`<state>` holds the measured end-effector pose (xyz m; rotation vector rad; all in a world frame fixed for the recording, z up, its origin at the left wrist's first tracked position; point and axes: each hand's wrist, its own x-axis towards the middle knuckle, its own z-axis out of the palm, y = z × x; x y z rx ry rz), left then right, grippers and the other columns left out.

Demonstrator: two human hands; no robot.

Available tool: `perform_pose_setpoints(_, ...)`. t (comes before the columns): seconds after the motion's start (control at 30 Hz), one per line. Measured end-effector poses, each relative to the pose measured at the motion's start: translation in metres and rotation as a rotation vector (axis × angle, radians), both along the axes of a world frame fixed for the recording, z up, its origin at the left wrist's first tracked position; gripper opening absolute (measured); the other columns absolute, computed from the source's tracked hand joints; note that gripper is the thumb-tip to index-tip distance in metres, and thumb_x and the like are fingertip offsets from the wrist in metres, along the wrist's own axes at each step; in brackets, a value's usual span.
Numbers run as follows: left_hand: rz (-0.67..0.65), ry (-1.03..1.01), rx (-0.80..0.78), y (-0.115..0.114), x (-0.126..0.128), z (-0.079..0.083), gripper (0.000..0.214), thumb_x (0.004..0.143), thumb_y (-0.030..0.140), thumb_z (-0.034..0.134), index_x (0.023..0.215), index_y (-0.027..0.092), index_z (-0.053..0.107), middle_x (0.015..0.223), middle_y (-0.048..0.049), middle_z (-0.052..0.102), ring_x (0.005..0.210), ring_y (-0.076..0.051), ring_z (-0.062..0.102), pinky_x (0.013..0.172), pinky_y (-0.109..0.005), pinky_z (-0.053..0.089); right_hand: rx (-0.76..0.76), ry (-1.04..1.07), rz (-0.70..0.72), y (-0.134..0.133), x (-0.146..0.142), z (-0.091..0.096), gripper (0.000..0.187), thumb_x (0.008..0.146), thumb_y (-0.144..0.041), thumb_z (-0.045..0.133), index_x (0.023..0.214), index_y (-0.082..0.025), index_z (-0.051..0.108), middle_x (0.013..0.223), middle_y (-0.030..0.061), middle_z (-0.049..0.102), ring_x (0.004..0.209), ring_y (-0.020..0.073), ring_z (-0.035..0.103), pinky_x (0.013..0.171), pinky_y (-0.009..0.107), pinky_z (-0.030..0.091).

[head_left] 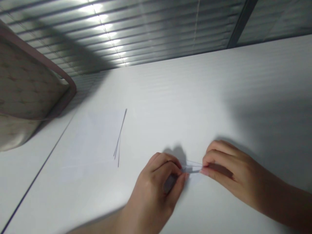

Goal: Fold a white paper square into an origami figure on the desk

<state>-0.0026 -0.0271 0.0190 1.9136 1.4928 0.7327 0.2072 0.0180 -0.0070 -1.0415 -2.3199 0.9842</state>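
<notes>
Translucent strip (pixel 192 168) pinched by left hand (pixel 153 190) and right hand (pixel 230 170) over white tabletop (pixel 170 97), slatted blinds (pixel 102 35) beyond.

Thin, glossy translucent plastic strip (pixel 192 168); smooth, matt white tabletop (pixel 195 81); rough quilted beige cloth (pixel 24 84) with smooth pink edging (pixel 50 58); glossy ribbed grey panel (pixel 146 35).

Not much to see on this person tbh: bare left hand (pixel 153 191) and right hand (pixel 231 169), slim fingers (pixel 219 156), plus a bare left forearm (pixel 104 224) and right forearm (pixel 285 203), no fuss.
</notes>
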Motion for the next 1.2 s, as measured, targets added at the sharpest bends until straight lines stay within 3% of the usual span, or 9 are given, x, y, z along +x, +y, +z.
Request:
perform_pose_setpoints(0.3, 0.037, -0.043, 0.013, 0.004, 0.000, -0.002, 0.016, 0.082, 0.009, 0.062, 0.067, 0.017, 0.060, 0.079, -0.0018, 0.061, 0.073, -0.012, 0.060, 0.067, -0.022, 0.050, 0.089, -0.048, -0.066, -0.001, -0.010, 0.004, 0.018, 0.090, -0.015, 0.053, 0.073, -0.020, 0.053, 0.075, 0.0016, 0.053, 0.071, 0.0163, 0.051, 0.065, 0.030, 0.041)
perform_pose_setpoints(0.77, 0.051, -0.088, -0.050, 0.004, 0.001, -0.001, 0.021, 0.078, 0.007, 0.065, 0.063, 0.018, 0.055, 0.078, -0.0011, 0.061, 0.071, -0.012, 0.060, 0.065, -0.021, 0.051, -0.033, -0.074, -0.075, 0.003, -0.009, 0.008, 0.020, 0.084, -0.013, 0.056, 0.067, -0.021, 0.049, 0.073, 0.0004, 0.050, 0.067, 0.0145, 0.049, 0.056, 0.026, 0.042)
perform_pose_setpoints(1.2, 0.042, -0.048, -0.053, 0.009, 0.000, -0.001, 0.021, 0.077, 0.009, 0.067, 0.061, 0.018, 0.057, 0.076, 0.0001, 0.061, 0.067, -0.011, 0.060, 0.061, -0.021, 0.050, -0.091, -0.098, -0.055, 0.004, -0.007, 0.011, 0.021, 0.084, -0.011, 0.055, 0.068, -0.021, 0.045, 0.076, -0.0003, 0.049, 0.070, 0.0142, 0.049, 0.059, 0.027, 0.042)
